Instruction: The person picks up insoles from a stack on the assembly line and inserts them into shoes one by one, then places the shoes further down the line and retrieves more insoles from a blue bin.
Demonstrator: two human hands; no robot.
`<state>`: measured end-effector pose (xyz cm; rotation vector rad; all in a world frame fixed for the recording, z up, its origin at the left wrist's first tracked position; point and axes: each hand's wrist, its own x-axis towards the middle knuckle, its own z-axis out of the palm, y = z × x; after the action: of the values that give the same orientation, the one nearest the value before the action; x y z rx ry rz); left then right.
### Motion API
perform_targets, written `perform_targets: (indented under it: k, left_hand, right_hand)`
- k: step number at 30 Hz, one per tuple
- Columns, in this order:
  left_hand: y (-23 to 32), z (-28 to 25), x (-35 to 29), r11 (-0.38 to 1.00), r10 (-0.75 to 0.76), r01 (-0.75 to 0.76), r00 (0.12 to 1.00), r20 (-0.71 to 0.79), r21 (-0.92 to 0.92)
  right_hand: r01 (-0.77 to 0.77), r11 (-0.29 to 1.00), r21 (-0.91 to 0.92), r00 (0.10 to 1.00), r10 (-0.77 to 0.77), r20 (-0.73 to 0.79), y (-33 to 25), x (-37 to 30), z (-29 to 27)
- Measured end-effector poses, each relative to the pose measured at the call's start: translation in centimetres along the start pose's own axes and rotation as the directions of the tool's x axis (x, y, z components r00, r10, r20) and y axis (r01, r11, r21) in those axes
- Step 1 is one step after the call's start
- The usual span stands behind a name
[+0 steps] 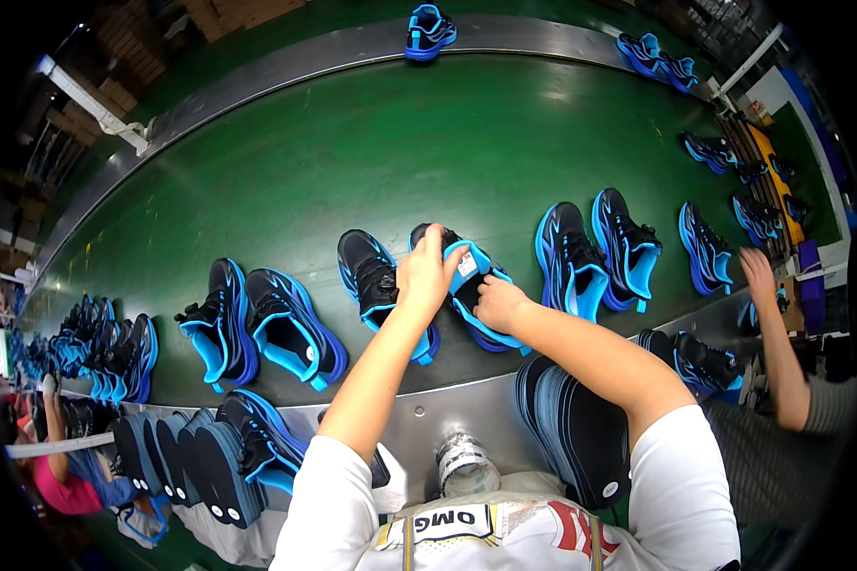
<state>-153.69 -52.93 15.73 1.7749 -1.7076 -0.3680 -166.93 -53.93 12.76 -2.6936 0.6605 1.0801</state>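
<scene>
A black and blue sneaker point(487, 330) lies on the green conveyor belt in front of me, its opening toward me. My left hand point(425, 273) is closed over its upper beside the tongue, which is pulled up and shows a white label. The curled fingers of my right hand point(501, 305) dip into the shoe's opening; whatever they pinch is hidden. Just left of it sits a matching sneaker point(364, 268), partly covered by my left forearm.
More sneaker pairs stand on the belt point(352, 143), left point(225, 319) and right point(562, 247). Black insole stacks point(221, 476) point(581, 438) and a white-smeared cup point(467, 464) line the metal near edge. At right, a co-worker's hand point(758, 274) reaches near a sneaker; another person is far left.
</scene>
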Motion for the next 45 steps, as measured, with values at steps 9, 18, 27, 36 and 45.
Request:
perform_targets:
  k: [9,18,27,36,45]
  left_hand:
    - [-0.8,-0.2,-0.6,0.868,0.413,-0.446,0.893,0.182,0.22]
    - [-1.0,-0.8,-2.1,0.76,0.44,-0.521,0.853,0.282,0.388]
    - [2.9,-5.0,-5.1,0.983,0.152,-0.113,0.941,0.301,-0.142]
    - [3.8,-7.2,-0.7,0.362,-0.159,0.417,0.909,0.386,-0.834]
    - [9.9,2.4,2.7,0.956,0.051,0.011,0.978,0.201,-0.293]
  right_hand:
    - [-0.01,0.947,0.321,0.989,-0.039,0.145,-1.1,-5.4,-3.5]
    - [-0.1,0.949,0.3,0.955,0.177,-0.24,-3.0,-11.3,-1.8]
    - [-0.149,0.892,0.428,0.982,0.183,-0.038,-4.6,-14.2,-0.4]
    - [-0.139,0.705,0.695,0.551,0.639,-0.537,-6.5,-24.1,2.1]
    - [-0.229,0.265,0.937,0.553,0.827,-0.098,-12.9,-31.9,8.3]
